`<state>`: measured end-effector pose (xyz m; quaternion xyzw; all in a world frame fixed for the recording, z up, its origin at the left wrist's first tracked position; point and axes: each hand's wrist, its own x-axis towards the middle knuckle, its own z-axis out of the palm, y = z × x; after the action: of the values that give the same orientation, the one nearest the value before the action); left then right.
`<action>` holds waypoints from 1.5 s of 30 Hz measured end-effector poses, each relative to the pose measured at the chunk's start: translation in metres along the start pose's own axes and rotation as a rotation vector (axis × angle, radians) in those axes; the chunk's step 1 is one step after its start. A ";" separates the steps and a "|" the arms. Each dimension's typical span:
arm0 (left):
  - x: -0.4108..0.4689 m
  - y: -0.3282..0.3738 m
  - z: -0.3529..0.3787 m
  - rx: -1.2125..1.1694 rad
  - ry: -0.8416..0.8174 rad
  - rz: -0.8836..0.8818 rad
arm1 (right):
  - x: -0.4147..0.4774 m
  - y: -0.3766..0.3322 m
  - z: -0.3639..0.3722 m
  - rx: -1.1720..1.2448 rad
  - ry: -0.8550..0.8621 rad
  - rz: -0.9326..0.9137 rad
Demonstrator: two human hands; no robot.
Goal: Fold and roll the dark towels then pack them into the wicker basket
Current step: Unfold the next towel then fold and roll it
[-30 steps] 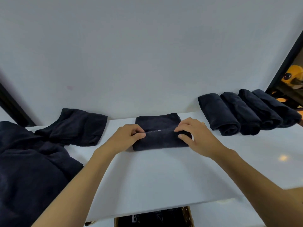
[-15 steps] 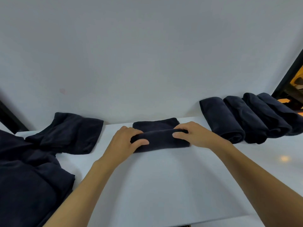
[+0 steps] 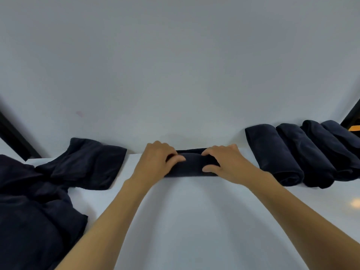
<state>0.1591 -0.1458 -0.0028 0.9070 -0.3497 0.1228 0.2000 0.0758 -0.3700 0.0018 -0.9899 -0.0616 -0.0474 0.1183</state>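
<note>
Now, counting up on the white table [image 3: 194, 221]: spotting four rolled towels [image 3: 303, 154] lying side by side at the right, touching one another, far ends at the wall [image 3: 175, 65]. Spotting one loosely folded towel [image 3: 91, 164] at the left, touching a dark heap [image 3: 29, 211] beside it, and not managing a count of the pieces in there. Adding one more towel, the centre roll [image 3: 193, 164], lying at the back of the table just under the wall, between the folded towel and the row of four, apart from both.

Gripping that roll with two hands: clamping its left end with the left hand [image 3: 155, 162], fingers curled over the top, thumb pressing at the front, and doing the same at the right end with the right hand [image 3: 226, 162].

Comparing with half a second ago: pushing the roll farther toward the wall, swallowing nearly all of the flat tail behind it, leaving only a thin dark strip past the knuckles. Reaching farther forward with both arms. Losing the basket rim seen at the bottom edge a second ago.

Struggling to make out the roll's two ends, covered by the hands. Losing part of the rightmost rolled towel past the right edge, and part of the heap past the left and bottom edges.
</note>
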 end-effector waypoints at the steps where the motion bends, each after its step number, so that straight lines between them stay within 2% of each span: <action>1: -0.005 0.000 0.002 0.030 -0.039 0.033 | 0.007 0.001 -0.003 0.042 -0.047 0.021; 6: 0.009 -0.009 0.004 0.104 -0.238 -0.031 | 0.031 0.004 -0.016 0.233 -0.201 0.133; 8: 0.026 -0.012 -0.002 0.024 -0.357 -0.104 | 0.034 -0.001 -0.019 0.141 -0.135 0.059; 11: 0.048 -0.021 -0.007 -0.095 -0.562 -0.197 | 0.031 -0.014 -0.009 -0.065 0.003 -0.145; 13: 0.059 -0.024 -0.008 -0.145 -0.657 -0.233 | 0.032 -0.020 0.003 -0.236 0.024 -0.175; 15: 0.068 -0.025 -0.009 -0.117 -0.696 -0.272 | 0.039 -0.021 0.010 -0.309 0.057 -0.160; 17: 0.070 -0.021 -0.011 -0.047 -0.588 -0.312 | 0.046 -0.021 0.007 -0.213 0.068 -0.103; 20: 0.052 0.001 -0.010 0.041 -0.122 -0.388 | 0.049 -0.017 -0.005 0.125 -0.004 0.099; 22: 0.034 0.020 0.003 -0.109 0.104 -0.425 | 0.045 -0.013 -0.010 0.369 -0.032 0.258; 25: 0.017 0.044 0.027 -0.584 0.156 -0.501 | 0.034 -0.007 -0.017 0.630 -0.001 0.412; 29: 0.010 0.087 0.040 -0.738 0.105 -0.453 | 0.012 0.004 -0.027 0.880 0.056 0.584; 32: 0.013 0.118 0.045 -0.808 0.088 -0.361 | -0.006 0.012 -0.036 0.955 0.078 0.637; 34: 0.020 0.133 0.051 -0.861 0.079 -0.356 | -0.016 0.018 -0.042 0.910 0.116 0.656; 36: 0.027 0.146 0.058 -0.886 0.075 -0.362 | -0.023 0.025 -0.045 0.733 0.131 0.665; 39: 0.038 0.160 0.076 -0.836 0.070 -0.304 | -0.032 0.035 -0.046 0.157 0.115 0.611; 41: 0.045 0.169 0.086 -0.799 0.059 -0.241 | -0.037 0.039 -0.045 -0.095 0.147 0.532; 45: 0.051 0.171 0.109 -0.736 0.112 -0.167 | -0.043 0.046 -0.037 -0.277 0.080 0.427</action>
<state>0.0878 -0.3401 -0.0343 0.7918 -0.2839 0.0216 0.5404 0.0366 -0.4279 0.0222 -0.9846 0.1604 -0.0683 -0.0088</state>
